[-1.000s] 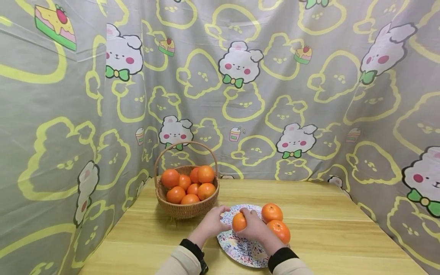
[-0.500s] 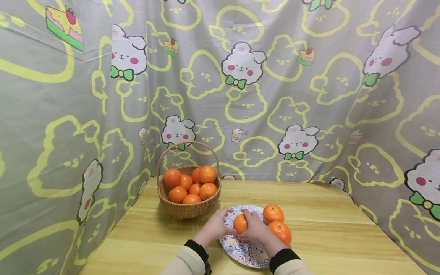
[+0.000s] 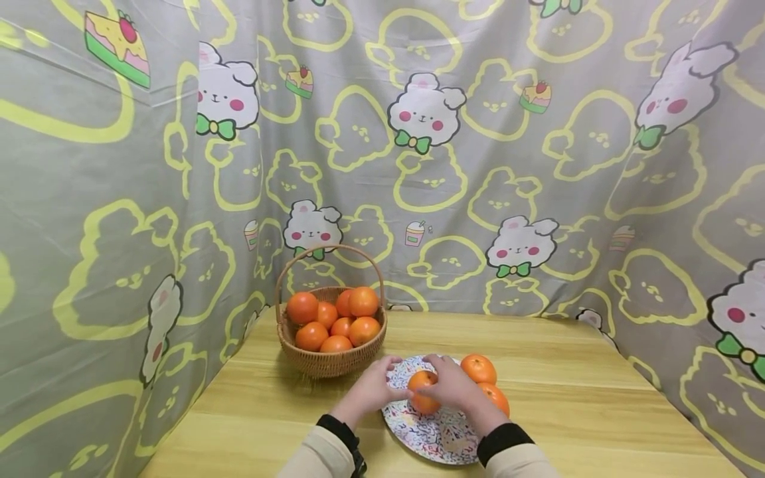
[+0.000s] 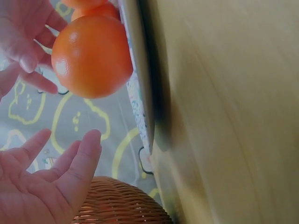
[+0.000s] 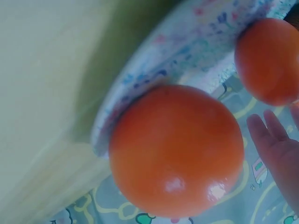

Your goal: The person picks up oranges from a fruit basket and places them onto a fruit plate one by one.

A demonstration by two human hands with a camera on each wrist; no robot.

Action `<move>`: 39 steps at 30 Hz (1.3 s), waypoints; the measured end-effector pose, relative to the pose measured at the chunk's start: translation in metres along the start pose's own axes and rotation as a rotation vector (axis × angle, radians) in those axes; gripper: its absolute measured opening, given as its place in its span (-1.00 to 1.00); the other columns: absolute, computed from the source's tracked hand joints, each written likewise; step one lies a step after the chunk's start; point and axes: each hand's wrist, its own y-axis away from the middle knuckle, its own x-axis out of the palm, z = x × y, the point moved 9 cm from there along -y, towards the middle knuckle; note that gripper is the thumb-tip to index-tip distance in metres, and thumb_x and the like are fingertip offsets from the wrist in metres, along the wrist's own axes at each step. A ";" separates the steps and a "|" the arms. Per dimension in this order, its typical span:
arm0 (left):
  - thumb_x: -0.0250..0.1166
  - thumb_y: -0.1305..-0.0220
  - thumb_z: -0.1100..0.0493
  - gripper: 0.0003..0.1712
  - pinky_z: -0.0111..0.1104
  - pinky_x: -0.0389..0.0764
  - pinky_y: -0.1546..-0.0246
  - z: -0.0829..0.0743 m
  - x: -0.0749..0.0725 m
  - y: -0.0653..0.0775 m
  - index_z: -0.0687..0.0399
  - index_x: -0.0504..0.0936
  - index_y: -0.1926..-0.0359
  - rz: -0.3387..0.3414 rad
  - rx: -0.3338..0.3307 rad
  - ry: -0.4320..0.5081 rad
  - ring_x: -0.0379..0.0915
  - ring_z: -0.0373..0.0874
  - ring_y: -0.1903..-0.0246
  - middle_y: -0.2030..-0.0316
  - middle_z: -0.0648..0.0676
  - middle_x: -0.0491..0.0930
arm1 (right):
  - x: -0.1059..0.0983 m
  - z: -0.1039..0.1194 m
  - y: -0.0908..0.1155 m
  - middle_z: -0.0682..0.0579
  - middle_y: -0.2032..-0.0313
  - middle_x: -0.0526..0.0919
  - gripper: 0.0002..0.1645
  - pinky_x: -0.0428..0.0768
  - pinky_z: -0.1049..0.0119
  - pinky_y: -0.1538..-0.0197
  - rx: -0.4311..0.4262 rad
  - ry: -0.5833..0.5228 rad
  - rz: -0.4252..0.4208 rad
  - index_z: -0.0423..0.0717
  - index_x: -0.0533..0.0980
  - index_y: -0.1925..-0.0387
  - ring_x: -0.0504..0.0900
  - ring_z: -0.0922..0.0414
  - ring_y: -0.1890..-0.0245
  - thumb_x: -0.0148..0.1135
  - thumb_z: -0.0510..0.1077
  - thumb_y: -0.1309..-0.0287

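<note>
A round orange (image 3: 423,402) sits on the patterned plate (image 3: 412,438), between my two hands. My left hand (image 3: 373,388) is just left of it, fingers spread and apart from the fruit in the left wrist view. My right hand (image 3: 457,385) curves loosely over the right side of the orange. Its thumb and fingers are parted around the fruit in the left wrist view, not gripping it. Two more oranges stand to the right on the plate, a far orange (image 3: 478,368) and a near orange (image 5: 175,151), the latter partly hidden by my right wrist in the head view.
A wicker basket (image 3: 331,362) with a tall handle stands at the back left, filled with several oranges (image 3: 337,343). The wooden table (image 3: 574,398) runs up to a patterned curtain (image 3: 352,159) at the back and both sides.
My right hand has loosened from the orange, which now rests on the plate, and has shifted slightly right. My left hand stays beside it, with the fingers parted.
</note>
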 end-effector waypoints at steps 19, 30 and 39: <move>0.28 -0.10 -0.12 -0.40 -0.05 0.42 -0.01 -0.012 -0.043 -0.009 -0.02 0.40 -0.14 -0.042 -0.019 0.174 0.36 0.15 -0.06 -0.13 0.23 0.38 | -0.034 0.018 -0.011 -0.17 -0.13 0.35 -0.37 0.44 -0.09 -0.01 0.042 -0.139 -0.086 -0.08 0.30 -0.19 0.39 -0.13 -0.07 0.24 -0.04 -0.10; 0.27 -0.15 -0.01 -0.50 -0.10 0.46 0.05 -0.012 -0.088 -0.017 0.02 0.42 -0.08 -0.155 -0.010 0.165 0.39 0.13 -0.03 -0.12 0.21 0.39 | -0.047 0.026 -0.017 -0.15 -0.14 0.35 -0.30 0.44 -0.02 -0.02 0.007 -0.181 -0.129 -0.02 0.25 -0.24 0.39 -0.11 -0.08 0.26 -0.04 -0.08; 0.23 -0.20 0.04 -0.58 -0.11 0.45 0.04 0.012 -0.124 -0.024 -0.02 0.43 -0.07 -0.236 -0.124 0.179 0.38 0.05 -0.04 -0.10 0.17 0.40 | -0.054 0.040 -0.017 -0.11 -0.17 0.33 -0.29 0.41 -0.01 -0.07 -0.005 -0.227 -0.122 0.05 0.23 -0.27 0.36 -0.07 -0.12 0.26 -0.02 -0.08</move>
